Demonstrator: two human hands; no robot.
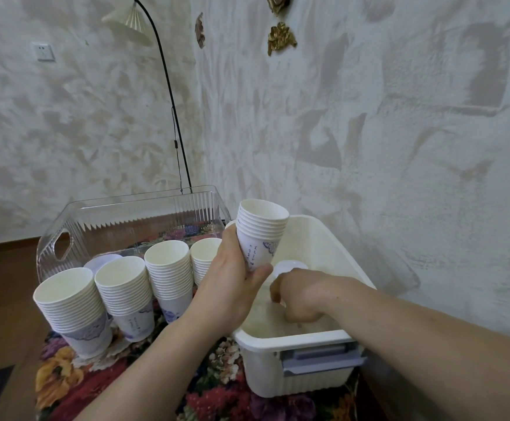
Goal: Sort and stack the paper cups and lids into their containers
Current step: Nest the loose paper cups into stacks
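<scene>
Handling nested paper cups: grip notes

Ranking items by size. White plastic bin (332, 235), cream inside, grey latch handle on the near wall, sits on the floral cloth (102, 378) at right. Clear ribbed container (187, 205) stands behind, at left. Between them and nearer: four standing stacks of cups (120, 296) in a row, rims up, on the cloth, in front of the clear container.

Held stack of cups (261, 232): left hand (232, 287) grips it round the lower walls, fingers and thumb wrapped, stack tilted slightly, above the bin's left edge. Right hand (300, 294) is down inside the bin, fingers curled downward; whether they have hold of anything I cannot tell. White plastic lid (288, 265) lies in the bin just behind that hand.

Judgement: cups are light, thin-walled, easily crushed at the rim; nested, they stiffen each other. Best hold is mid-to-low wall with an even wrap, not the lip. Tall stacks may tip or telescope apart if tilted. Lid likely slick and flat; pinch at its edge.
</scene>
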